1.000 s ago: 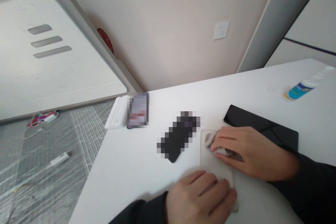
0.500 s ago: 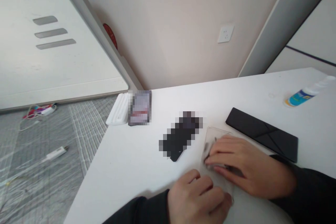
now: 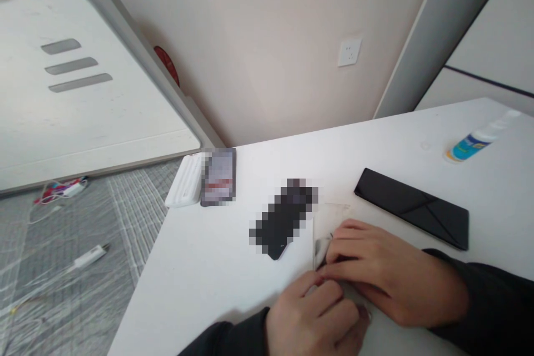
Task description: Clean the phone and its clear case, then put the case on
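A clear, thin phone case (image 3: 331, 212) lies on the white table, mostly covered by my hands. My left hand (image 3: 315, 314) is closed at its near end, fingers curled over the edge. Bunched under the fingers of my right hand (image 3: 387, 272) is a small greyish cloth (image 3: 321, 250), pressed against the case. The fingertips of both hands almost meet. Just beyond the case, to the left, lies a dark phone (image 3: 281, 222), partly blurred out. A black tablet-like slab (image 3: 413, 208) rests beyond my right wrist.
A white spray bottle (image 3: 471, 144) with a blue label lies or leans at the right. At the table's left edge are a white ridged case (image 3: 184, 181) and another blurred phone (image 3: 218, 177). Behind are a wall with a socket (image 3: 349, 52) and a white panel (image 3: 95, 111).
My right hand has slid a little toward me over the case with the cloth, coming up to my left hand. The left hand stays in place. The view has shifted slightly.
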Demonstrator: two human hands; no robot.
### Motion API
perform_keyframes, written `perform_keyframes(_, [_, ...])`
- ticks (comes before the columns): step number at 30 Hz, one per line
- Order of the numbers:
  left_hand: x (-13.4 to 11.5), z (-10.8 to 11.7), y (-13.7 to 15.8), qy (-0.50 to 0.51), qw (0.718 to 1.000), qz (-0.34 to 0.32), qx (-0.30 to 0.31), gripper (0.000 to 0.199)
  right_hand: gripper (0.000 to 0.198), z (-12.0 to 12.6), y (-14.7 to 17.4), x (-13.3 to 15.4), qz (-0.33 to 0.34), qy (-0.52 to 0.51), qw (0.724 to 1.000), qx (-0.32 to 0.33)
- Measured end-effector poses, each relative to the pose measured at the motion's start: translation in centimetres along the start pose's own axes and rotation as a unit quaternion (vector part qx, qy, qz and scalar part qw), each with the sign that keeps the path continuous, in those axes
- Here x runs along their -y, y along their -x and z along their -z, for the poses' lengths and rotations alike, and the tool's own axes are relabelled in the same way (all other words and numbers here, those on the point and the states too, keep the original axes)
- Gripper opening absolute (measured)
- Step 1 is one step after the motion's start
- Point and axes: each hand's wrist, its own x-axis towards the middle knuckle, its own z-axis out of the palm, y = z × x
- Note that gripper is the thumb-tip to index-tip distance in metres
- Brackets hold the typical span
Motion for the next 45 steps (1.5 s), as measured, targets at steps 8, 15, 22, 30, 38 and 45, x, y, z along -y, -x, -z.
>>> perform_keyframes(8, [0.3,1.5,-0.5,-0.031,0.998,-0.012,0.047,0.022,0.037,1.9,0.6,-2.8,-0.050,0.143,0.986,-0.072])
perform_keyframes(15, [0.4,1.4,-0.4,-0.038,0.997,-0.010,0.060,0.021,0.034,1.5,0.4,-2.7,-0.020,0.096,0.993,-0.069])
perform_keyframes(22, [0.6,1.5,-0.4,-0.029,0.998,-0.012,0.060,0.020,0.023,0.4,0.1,-2.6,0.069,0.039,0.995,-0.053])
perform_keyframes(30, [0.7,1.4,-0.4,-0.022,0.998,0.000,0.051,0.018,0.025,0.4,-0.1,-2.9,0.032,0.083,0.988,-0.123])
perform_keyframes(38, [0.5,0.6,0.1,-0.025,0.998,0.043,0.033,0.019,0.037,1.2,0.8,-4.0,0.000,0.155,0.980,-0.127])
perform_keyframes(45, [0.4,-0.6,0.5,-0.034,0.994,0.102,-0.020,0.030,0.028,1.9,1.1,-3.8,0.018,0.025,0.999,-0.032])
